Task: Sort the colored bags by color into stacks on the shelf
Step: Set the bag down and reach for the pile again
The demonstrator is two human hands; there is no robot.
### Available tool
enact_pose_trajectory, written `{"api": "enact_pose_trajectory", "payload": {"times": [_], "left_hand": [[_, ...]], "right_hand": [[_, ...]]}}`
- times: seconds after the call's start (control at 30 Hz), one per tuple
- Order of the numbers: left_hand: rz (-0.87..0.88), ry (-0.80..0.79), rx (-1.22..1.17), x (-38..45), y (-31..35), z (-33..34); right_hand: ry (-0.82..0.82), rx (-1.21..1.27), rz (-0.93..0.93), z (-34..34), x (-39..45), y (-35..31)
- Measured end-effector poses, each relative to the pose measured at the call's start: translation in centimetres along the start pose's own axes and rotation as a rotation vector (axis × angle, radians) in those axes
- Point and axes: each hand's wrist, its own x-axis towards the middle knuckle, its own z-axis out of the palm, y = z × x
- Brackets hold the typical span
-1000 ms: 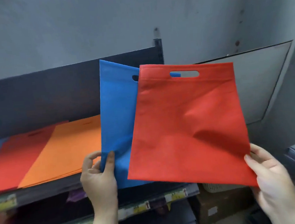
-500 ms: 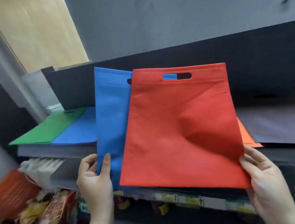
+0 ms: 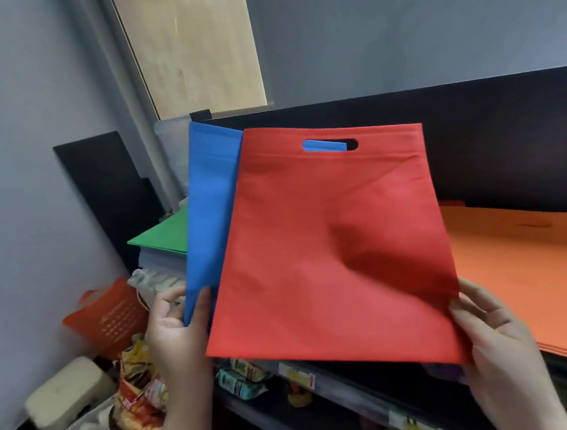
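The left hand (image 3: 179,330) pinches the blue bag (image 3: 211,214); the right hand (image 3: 492,340) grips the red bag (image 3: 331,262). These bags hide most of the shelf (image 3: 359,393) between the green stack (image 3: 164,237) and the orange stack (image 3: 534,278).

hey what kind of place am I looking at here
Probably a small shop or its stockroom. Price labels run along the shelf edge, packaged snacks sit below, and flat stacks of orange bags and green bags lie on the shelf.
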Motion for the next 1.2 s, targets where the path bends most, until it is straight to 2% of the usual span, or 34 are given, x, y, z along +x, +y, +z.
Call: {"api": "enact_pose_trajectory", "payload": {"times": [0.17,0.47,0.63,0.87,1.2], "left_hand": [[-0.001,-0.008,-0.029,4.0,-1.3,0.6],[0.055,-0.027,0.095,11.0,-3.4,2.3],[-0.01,-0.063,0.045,13.8,-4.3,3.1],[-0.044,-0.151,0.046,18.8,-7.9,4.5],[-0.16,-0.41,0.066,25.0,-13.7,5.9]], "right_hand": [[-0.049,0.027,-0.042,4.4,4.3,0.7],[-0.008,0.149,-0.022,9.4,10.9,2.0],[0.02,0.149,-0.063,11.5,12.3,2.6],[0.09,0.133,-0.1,13.8,13.9,3.5],[0.248,0.088,-0.164,16.4,14.4,5.5]]}}
